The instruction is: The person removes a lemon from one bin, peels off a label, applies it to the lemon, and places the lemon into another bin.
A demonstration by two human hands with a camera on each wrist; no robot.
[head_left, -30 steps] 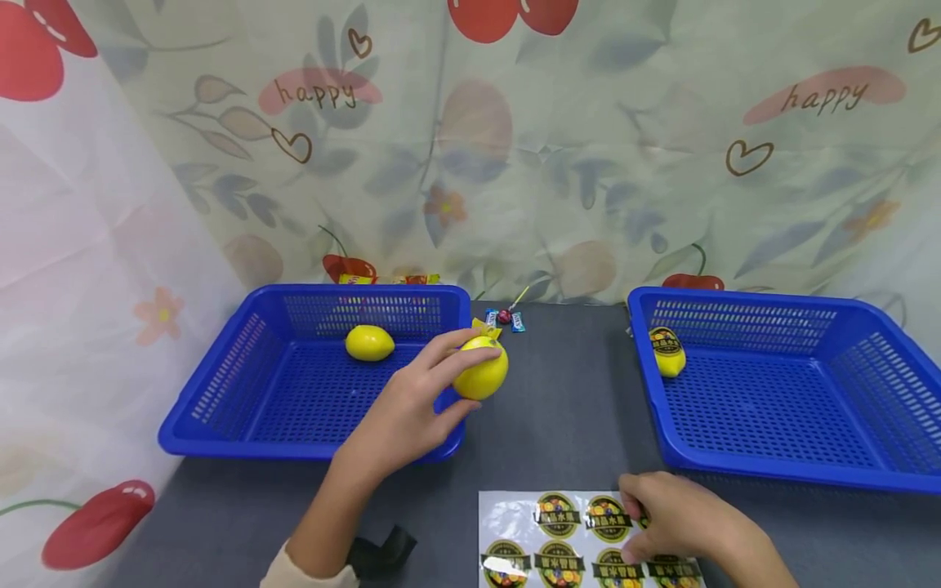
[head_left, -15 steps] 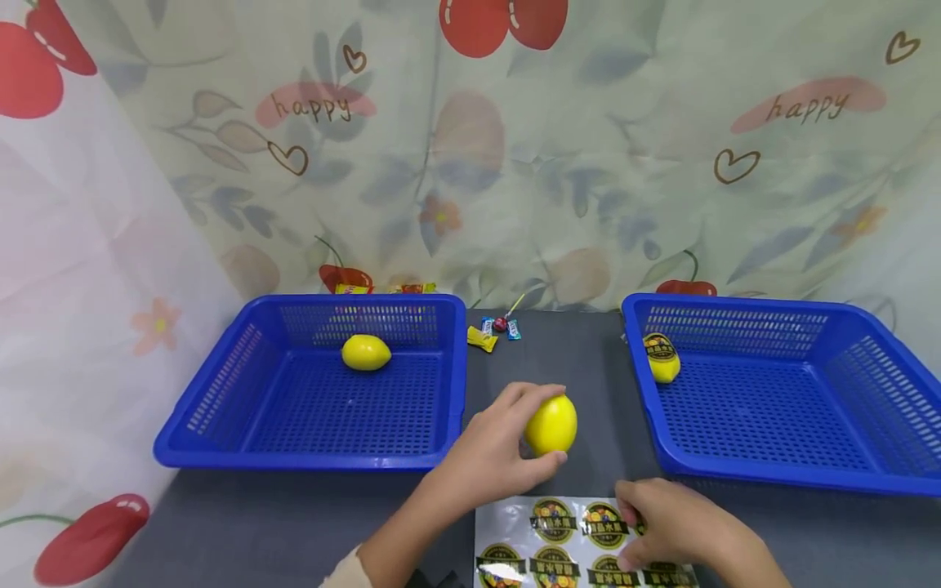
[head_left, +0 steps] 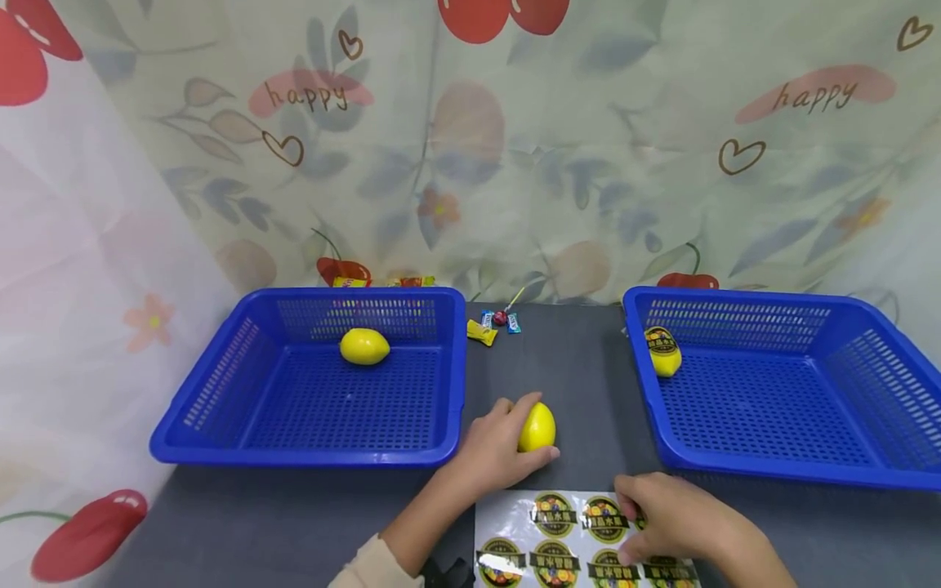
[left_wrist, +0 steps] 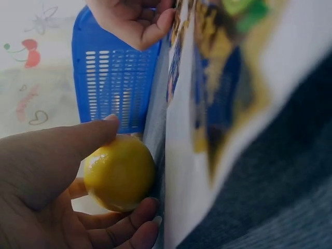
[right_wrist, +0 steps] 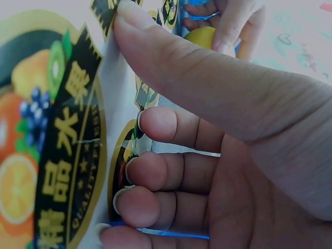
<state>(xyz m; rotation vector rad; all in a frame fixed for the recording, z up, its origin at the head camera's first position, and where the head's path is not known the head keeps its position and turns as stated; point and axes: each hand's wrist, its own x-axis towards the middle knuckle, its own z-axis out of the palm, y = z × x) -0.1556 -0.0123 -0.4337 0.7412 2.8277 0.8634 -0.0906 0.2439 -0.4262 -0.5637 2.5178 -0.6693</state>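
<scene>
A yellow lemon (head_left: 539, 429) is gripped between the thumb and fingers of my left hand (head_left: 495, 445), low over the dark table just behind the sticker sheet. In the left wrist view the lemon (left_wrist: 120, 173) sits between the thumb above and the fingers below. My right hand (head_left: 680, 523) rests on the sticker sheet (head_left: 507, 510), its thumb and fingertips touching the upper right part. The sheet bears round black-and-gold fruit labels. In the right wrist view the thumb (right_wrist: 171, 62) and the fingers lie apart on it. Some stickers are hidden under this hand.
A blue basket (head_left: 309, 456) at the left holds another lemon (head_left: 364, 346). The right blue basket (head_left: 801, 469) holds a lemon (head_left: 665, 359) with a label on it. Wrapped candies (head_left: 481, 332) and a lollipop (head_left: 501, 317) lie at the back. A black object (head_left: 450, 574) lies near the left forearm.
My left hand has carried the lemon from the left basket's right rim toward the sticker sheet and lowered it near the table. My right hand has stayed on the sheet.
</scene>
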